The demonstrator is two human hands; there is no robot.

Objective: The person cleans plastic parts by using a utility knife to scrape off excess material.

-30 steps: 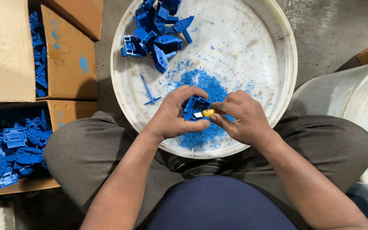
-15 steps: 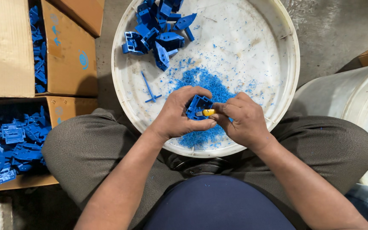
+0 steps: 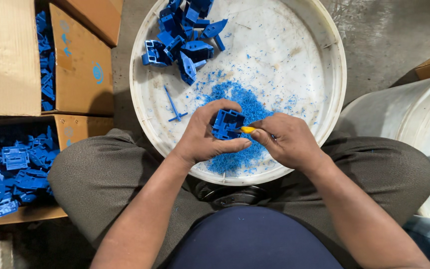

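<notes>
**A:** What couldn't you make out here?

**B:** Mostly the tool. The right hand (image 3: 288,142) was curled tight round something with a yellow tip (image 3: 248,130), rest of it buried in the fist, so no clue if it was a knife or a scraper. The left hand (image 3: 206,133) was clamped on a blue plastic part (image 3: 227,123), fingers covering its near side. The part sat over the near edge of the white round tray (image 3: 324,74), right above a heap of blue shavings (image 3: 240,104).

**A:** And the surroundings?

**B:** Pile of blue parts (image 3: 182,35) at the tray's far edge, which got cut off up top. Cardboard boxes (image 3: 21,164) of the same parts on the left, partly out of shot. Grey concrete floor (image 3: 379,35), white drum (image 3: 414,114) at the right, only partly visible.
</notes>
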